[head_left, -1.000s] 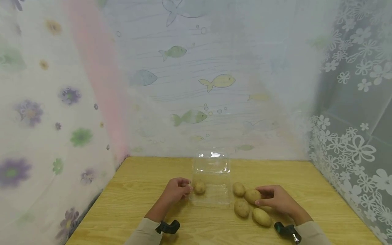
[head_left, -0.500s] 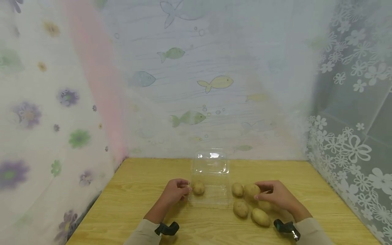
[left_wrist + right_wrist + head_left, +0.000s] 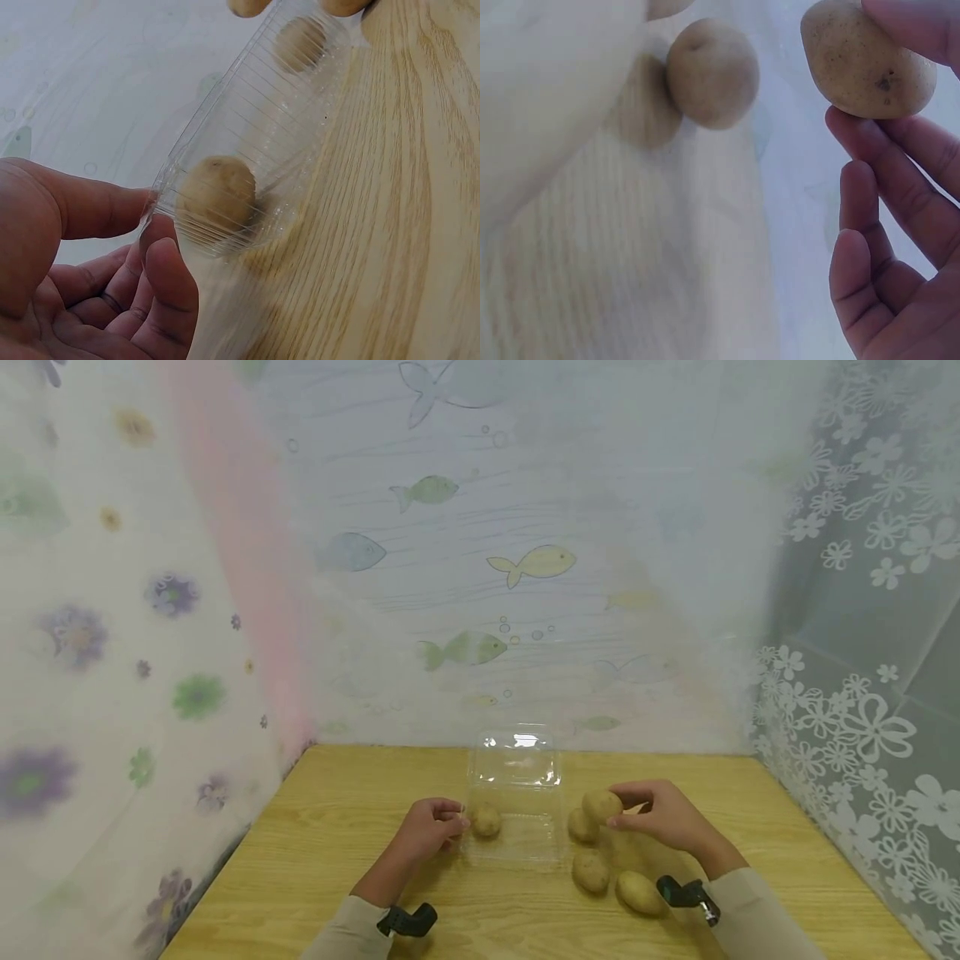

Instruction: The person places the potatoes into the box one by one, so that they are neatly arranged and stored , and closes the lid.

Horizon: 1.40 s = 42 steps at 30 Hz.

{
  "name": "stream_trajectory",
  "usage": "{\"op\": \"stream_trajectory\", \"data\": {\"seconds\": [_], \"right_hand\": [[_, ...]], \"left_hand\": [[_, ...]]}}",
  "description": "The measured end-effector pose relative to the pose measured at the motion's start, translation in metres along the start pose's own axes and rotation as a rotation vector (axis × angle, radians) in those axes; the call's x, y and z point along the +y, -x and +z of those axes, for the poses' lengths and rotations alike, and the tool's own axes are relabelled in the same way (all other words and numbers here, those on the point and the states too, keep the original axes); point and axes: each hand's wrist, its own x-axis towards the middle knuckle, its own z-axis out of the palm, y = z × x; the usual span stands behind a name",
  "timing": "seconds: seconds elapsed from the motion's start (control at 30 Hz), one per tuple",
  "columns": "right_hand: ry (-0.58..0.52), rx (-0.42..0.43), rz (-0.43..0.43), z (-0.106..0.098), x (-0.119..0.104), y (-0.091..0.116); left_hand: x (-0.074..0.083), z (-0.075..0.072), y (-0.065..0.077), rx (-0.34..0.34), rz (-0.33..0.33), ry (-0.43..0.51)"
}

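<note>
A clear plastic clamshell box stands with its lid raised at the back. One potato lies inside it at the left. My left hand pinches the box's left rim between thumb and forefinger; the left wrist view shows the rim in that pinch. Just right of the box, my right hand holds another potato by thumb and fingertips, raised off the table. In the right wrist view this held potato has a dark spot on its skin.
Three loose potatoes lie right of the box: one partly behind the held one, one nearer the front, one by the right wrist's camera. The wood-grain table ends at a fish-printed curtain.
My right hand has lifted a potato from the group and carried it up and left toward the box. The left hand keeps its pinch on the rim.
</note>
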Motion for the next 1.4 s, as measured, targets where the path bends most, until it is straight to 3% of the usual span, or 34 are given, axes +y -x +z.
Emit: {"op": "stream_trajectory", "data": {"seconds": [0.43,1.4], "right_hand": [[0.103,0.008,-0.044,0.004,-0.017,-0.023],[0.091,0.007,-0.097,0.034,-0.041,-0.064]], "left_hand": [[0.001,0.002,0.001,0.012,-0.001,-0.013],[-0.001,0.000,0.000,-0.010,0.007,-0.006]]}}
